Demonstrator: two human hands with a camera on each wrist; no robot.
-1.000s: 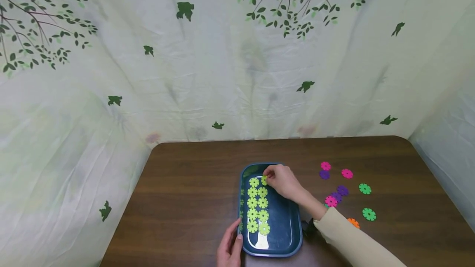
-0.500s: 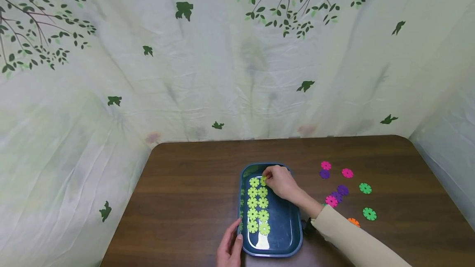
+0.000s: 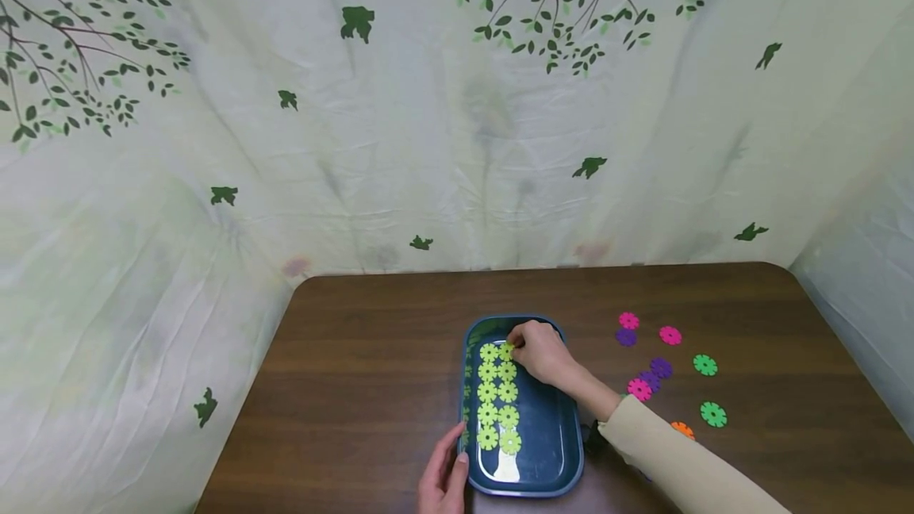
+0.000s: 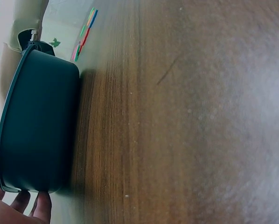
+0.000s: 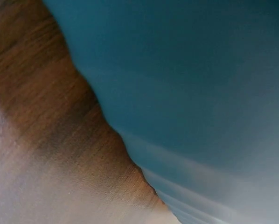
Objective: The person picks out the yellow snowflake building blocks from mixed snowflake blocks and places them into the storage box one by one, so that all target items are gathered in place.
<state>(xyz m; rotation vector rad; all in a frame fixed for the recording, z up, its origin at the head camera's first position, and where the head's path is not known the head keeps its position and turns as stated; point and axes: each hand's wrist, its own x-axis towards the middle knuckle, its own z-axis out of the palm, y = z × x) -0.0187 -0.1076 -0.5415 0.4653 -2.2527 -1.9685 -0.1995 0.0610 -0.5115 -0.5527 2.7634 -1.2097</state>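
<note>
In the head view a deep blue tray stands on the table, holding two columns of yellow-green flower-shaped discs along its left half. My right hand reaches in over the tray's right side and pinches the far disc of the right column, which its fingertips partly cover. At the near left corner, my left hand grips the tray's edge. The left wrist view has those fingers against the end wall of the tray. Only the tray's outer wall and tabletop fill the right wrist view; that hand is hidden there.
Right of the tray, loose flower discs lie scattered: pink, purple, green and orange. Some touch or overlap, near the right sleeve. A leaf-patterned cloth hangs behind the brown table.
My right hand's fingertips have shifted very slightly at the far disc, which now shows more fully beside its neighbour. The left hand and the tray keep their places.
</note>
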